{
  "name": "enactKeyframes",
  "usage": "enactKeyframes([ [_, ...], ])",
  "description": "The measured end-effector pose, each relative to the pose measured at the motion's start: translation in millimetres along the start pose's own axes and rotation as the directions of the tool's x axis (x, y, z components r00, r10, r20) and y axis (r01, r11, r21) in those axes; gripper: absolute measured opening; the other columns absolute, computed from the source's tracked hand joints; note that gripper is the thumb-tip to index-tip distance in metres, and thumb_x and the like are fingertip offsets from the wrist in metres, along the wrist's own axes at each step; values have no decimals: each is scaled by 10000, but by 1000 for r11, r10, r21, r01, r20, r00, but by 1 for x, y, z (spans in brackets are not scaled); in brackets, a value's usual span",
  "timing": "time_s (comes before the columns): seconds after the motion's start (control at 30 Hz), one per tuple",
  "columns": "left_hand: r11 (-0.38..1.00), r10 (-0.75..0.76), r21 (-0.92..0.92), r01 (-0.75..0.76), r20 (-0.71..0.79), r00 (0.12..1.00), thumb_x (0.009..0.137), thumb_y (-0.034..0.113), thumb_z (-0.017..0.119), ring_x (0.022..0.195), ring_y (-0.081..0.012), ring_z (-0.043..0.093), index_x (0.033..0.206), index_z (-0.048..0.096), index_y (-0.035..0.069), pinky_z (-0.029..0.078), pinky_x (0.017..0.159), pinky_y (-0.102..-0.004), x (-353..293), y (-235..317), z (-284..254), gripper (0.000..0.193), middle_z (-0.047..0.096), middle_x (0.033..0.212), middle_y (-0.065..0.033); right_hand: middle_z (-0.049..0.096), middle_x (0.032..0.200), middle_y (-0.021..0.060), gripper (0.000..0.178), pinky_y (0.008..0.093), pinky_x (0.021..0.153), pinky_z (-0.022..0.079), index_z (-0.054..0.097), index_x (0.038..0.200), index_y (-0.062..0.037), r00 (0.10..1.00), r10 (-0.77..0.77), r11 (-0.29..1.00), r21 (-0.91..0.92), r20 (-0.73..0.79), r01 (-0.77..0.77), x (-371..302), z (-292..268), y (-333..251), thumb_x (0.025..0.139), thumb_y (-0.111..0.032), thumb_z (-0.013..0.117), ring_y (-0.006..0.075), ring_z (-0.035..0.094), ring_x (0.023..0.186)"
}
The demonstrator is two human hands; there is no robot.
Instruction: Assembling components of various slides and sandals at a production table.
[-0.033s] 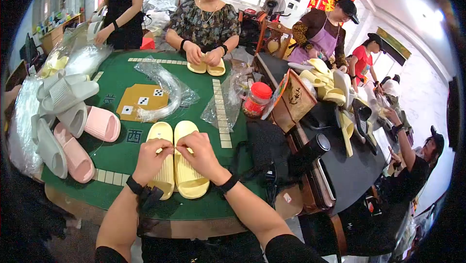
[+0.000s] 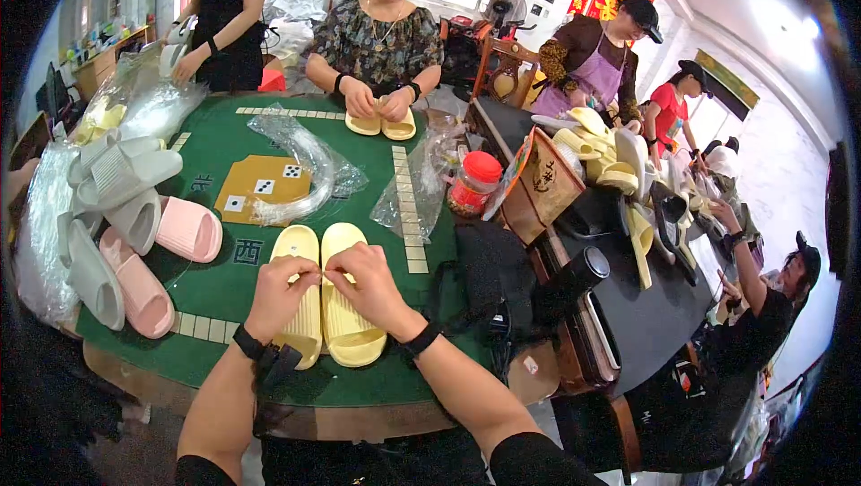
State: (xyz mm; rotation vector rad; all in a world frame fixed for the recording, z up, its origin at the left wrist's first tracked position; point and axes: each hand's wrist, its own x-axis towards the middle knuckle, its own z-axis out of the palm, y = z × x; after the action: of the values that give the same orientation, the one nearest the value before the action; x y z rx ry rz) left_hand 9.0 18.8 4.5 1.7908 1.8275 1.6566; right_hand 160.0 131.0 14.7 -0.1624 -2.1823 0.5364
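Observation:
A pair of pale yellow slide slippers lies side by side on the green table in front of me, the left slipper (image 2: 298,326) and the right slipper (image 2: 354,335) with their ribbed straps toward me. My left hand (image 2: 285,293) rests over the left one, fingers closed in a pinch at its inner edge. Over the other one, my right hand (image 2: 363,280) is also pinched, its fingertips almost meeting those of the left between the slippers. Whatever thin thing the fingertips may hold is too small to make out. Both wrists wear black bands.
Grey slippers (image 2: 94,275) and pink slippers (image 2: 190,229) pile up at the left beside clear plastic bags (image 2: 49,217). More plastic wrap (image 2: 309,168) lies mid-table. A red-lidded jar (image 2: 475,183), a black bag (image 2: 489,275) and a dark bottle (image 2: 583,269) stand right. Across the table, a person handles yellow slippers (image 2: 381,125).
My hands and the yellow slippers stay in place. At the far right, another person's hand has shifted slightly.

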Motion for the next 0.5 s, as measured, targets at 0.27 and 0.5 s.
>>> enactKeyframes([
  [0.27, 1000, 11, 11, -11, 12, 1000, 808, 25, 699, 730, -265, 660, 840, 671, 3, 499, 679, -355, -1, 2, -2, 48, 685, 763, -106, 615, 818, 27, 96, 373, 797, 383, 616, 847, -92, 1000, 5, 1000, 4, 9, -5, 0, -2, 1, 811, -100, 705, 232, 554, 823],
  [0.5, 999, -23, 46, 21, 37, 999, 811, -4, 687, 752, -222, 665, 843, 662, 1, 544, 665, -325, 0, 5, -3, 41, 690, 815, -103, 619, 811, 23, 86, 354, 790, 384, 631, 853, -86, 997, 61, 997, 40, -46, -59, 1, -5, 3, 819, -88, 710, 219, 562, 825],
])
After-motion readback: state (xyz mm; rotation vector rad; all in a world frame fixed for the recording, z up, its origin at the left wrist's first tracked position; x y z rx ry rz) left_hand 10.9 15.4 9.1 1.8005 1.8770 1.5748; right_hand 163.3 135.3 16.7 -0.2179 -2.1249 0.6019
